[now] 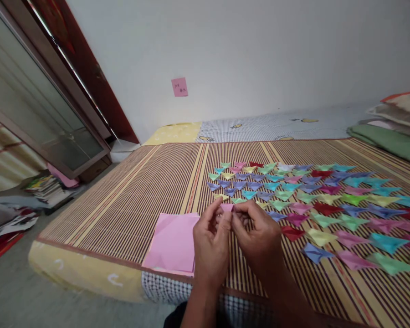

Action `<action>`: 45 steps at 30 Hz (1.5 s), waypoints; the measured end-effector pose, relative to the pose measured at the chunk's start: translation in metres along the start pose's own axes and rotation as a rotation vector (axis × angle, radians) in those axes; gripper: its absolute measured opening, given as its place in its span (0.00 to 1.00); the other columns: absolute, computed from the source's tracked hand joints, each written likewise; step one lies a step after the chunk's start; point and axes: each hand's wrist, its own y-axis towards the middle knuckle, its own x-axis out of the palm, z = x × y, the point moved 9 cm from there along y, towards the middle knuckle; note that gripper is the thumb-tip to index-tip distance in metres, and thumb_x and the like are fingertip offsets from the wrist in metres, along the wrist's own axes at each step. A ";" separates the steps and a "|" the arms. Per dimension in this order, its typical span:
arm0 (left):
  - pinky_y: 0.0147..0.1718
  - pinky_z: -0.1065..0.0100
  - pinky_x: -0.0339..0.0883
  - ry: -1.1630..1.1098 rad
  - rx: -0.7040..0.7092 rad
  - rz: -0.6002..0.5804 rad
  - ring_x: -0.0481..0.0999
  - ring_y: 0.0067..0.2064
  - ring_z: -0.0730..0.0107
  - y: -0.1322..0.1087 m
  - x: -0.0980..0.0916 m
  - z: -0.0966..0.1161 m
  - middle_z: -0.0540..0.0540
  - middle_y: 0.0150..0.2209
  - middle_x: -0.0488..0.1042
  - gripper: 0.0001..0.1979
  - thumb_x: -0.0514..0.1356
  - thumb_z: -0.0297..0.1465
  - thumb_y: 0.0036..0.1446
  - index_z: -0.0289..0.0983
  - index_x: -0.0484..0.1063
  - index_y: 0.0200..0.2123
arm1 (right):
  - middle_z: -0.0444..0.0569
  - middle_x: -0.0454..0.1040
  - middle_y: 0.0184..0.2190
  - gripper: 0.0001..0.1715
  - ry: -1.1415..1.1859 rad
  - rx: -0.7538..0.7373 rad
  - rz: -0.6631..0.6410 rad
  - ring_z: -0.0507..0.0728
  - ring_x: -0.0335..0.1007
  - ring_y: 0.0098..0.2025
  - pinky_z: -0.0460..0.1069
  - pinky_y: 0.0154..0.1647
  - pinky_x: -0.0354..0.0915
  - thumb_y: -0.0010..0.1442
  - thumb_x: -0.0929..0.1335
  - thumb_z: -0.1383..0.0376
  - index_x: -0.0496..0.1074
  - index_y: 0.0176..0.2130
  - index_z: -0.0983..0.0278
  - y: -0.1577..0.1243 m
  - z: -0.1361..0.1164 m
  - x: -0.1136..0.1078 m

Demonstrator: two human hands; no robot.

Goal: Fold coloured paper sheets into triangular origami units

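Observation:
Between both hands I hold a small folded piece of pink paper (227,207) above the striped mat. My left hand (212,237) pinches its left side, thumb in front. On the right side, my right hand (258,232) grips the paper between thumb and fingers. Part of the paper is hidden behind the fingertips. Close to my left wrist lies a stack of square pink sheets (174,241). Behind and to the right of my hands, rows of small folded paper shapes (324,221) in many colours cover the mat.
The striped mat (123,205) lies over a bed with patterned cloth at its edges. Folded bedding (379,141) sits at the far right. A pink note (180,86) sticks to the white wall. A glass-fronted door (37,82) and stacked books (46,187) are at left.

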 end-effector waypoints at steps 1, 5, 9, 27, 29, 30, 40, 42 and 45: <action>0.46 0.67 0.71 0.004 -0.007 -0.016 0.79 0.45 0.63 -0.001 0.003 0.000 0.43 0.46 0.82 0.18 0.67 0.33 0.61 0.40 0.79 0.55 | 0.44 0.73 0.27 0.07 -0.024 -0.019 0.002 0.55 0.71 0.28 0.48 0.31 0.66 0.63 0.66 0.70 0.71 0.33 0.59 0.000 -0.001 0.000; 0.47 0.65 0.72 -0.032 -0.018 -0.006 0.81 0.47 0.61 -0.002 0.003 -0.002 0.42 0.48 0.83 0.18 0.68 0.28 0.58 0.41 0.81 0.52 | 0.44 0.73 0.26 0.08 -0.058 -0.040 -0.013 0.55 0.71 0.27 0.48 0.30 0.66 0.64 0.67 0.69 0.71 0.33 0.59 0.000 -0.002 0.002; 0.52 0.63 0.72 -0.013 0.026 0.021 0.81 0.51 0.58 -0.001 -0.002 0.002 0.43 0.49 0.84 0.15 0.65 0.23 0.58 0.42 0.85 0.47 | 0.44 0.74 0.28 0.07 -0.001 0.005 -0.008 0.54 0.71 0.28 0.49 0.31 0.67 0.64 0.66 0.71 0.73 0.37 0.59 -0.003 0.002 0.005; 0.49 0.64 0.72 -0.155 -0.103 -0.069 0.81 0.48 0.59 0.006 -0.004 -0.011 0.40 0.47 0.84 0.13 0.65 0.32 0.60 0.37 0.84 0.47 | 0.45 0.76 0.30 0.07 0.234 0.168 -0.158 0.56 0.75 0.32 0.50 0.35 0.70 0.62 0.66 0.70 0.75 0.36 0.62 0.000 0.014 0.012; 0.46 0.65 0.74 -0.175 -0.111 -0.051 0.82 0.45 0.61 0.006 -0.005 -0.013 0.41 0.44 0.85 0.14 0.68 0.32 0.57 0.37 0.84 0.47 | 0.46 0.77 0.32 0.06 0.295 0.192 -0.161 0.56 0.76 0.33 0.50 0.36 0.72 0.63 0.66 0.68 0.75 0.39 0.62 0.000 0.016 0.014; 0.45 0.65 0.74 -0.175 -0.104 -0.038 0.82 0.42 0.62 0.006 -0.006 -0.013 0.41 0.43 0.85 0.15 0.69 0.31 0.56 0.37 0.83 0.47 | 0.46 0.78 0.33 0.06 0.342 0.226 -0.152 0.56 0.77 0.33 0.50 0.36 0.72 0.64 0.67 0.67 0.75 0.41 0.62 -0.001 0.020 0.015; 0.38 0.70 0.75 -0.149 -0.037 0.010 0.80 0.38 0.69 0.007 -0.006 -0.010 0.46 0.40 0.81 0.21 0.71 0.29 0.52 0.39 0.80 0.51 | 0.42 0.75 0.25 0.09 0.456 0.350 -0.150 0.53 0.74 0.27 0.46 0.30 0.70 0.63 0.72 0.62 0.74 0.31 0.62 -0.006 0.046 0.019; 0.33 0.71 0.73 -0.170 -0.102 -0.004 0.79 0.31 0.71 0.008 -0.005 -0.016 0.49 0.31 0.79 0.16 0.72 0.31 0.50 0.36 0.81 0.44 | 0.42 0.75 0.25 0.09 0.467 0.361 -0.121 0.52 0.73 0.26 0.46 0.28 0.69 0.63 0.72 0.61 0.74 0.31 0.62 -0.005 0.047 0.016; 0.31 0.71 0.72 -0.164 -0.137 -0.064 0.78 0.28 0.71 0.007 -0.001 -0.018 0.48 0.26 0.79 0.10 0.72 0.33 0.51 0.33 0.80 0.34 | 0.42 0.75 0.24 0.08 0.476 0.374 -0.114 0.52 0.73 0.25 0.46 0.27 0.68 0.62 0.73 0.61 0.75 0.32 0.62 -0.005 0.046 0.016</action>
